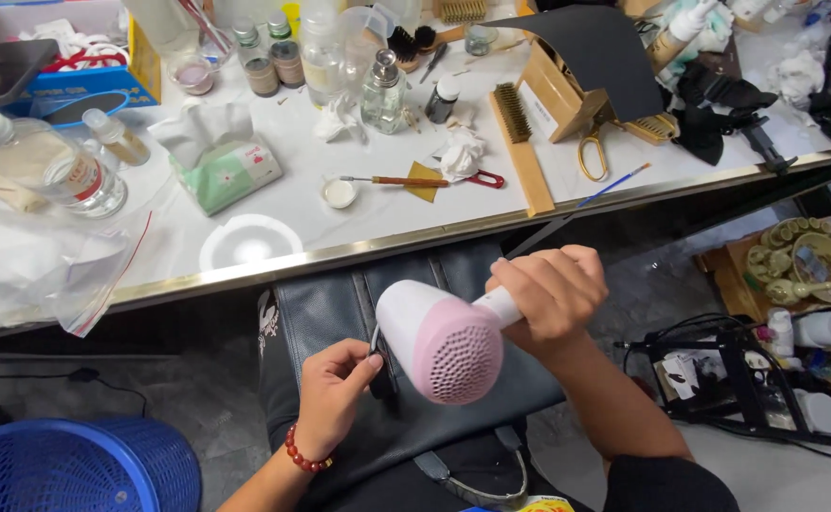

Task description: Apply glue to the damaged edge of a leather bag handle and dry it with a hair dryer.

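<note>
Drying looks underway: the right hand (pixel 550 289) grips a pink hair dryer (pixel 442 341) and thin brush (pixel 576 210) over a dark leather bag (pixel 339 308) while the left hand (pixel 332 391) pinches its edge, paints remaining out on the table (pixel 273 256)

There is one view only, from a camera worn on the person's head. It looks steeply down and forward, close over the lap, where both hands sit low in the centre of the picture. The table (pixel 358 248) edge runs slantwise across the upper half, and the floor (pixel 197 408) fills the lower corners.
</note>
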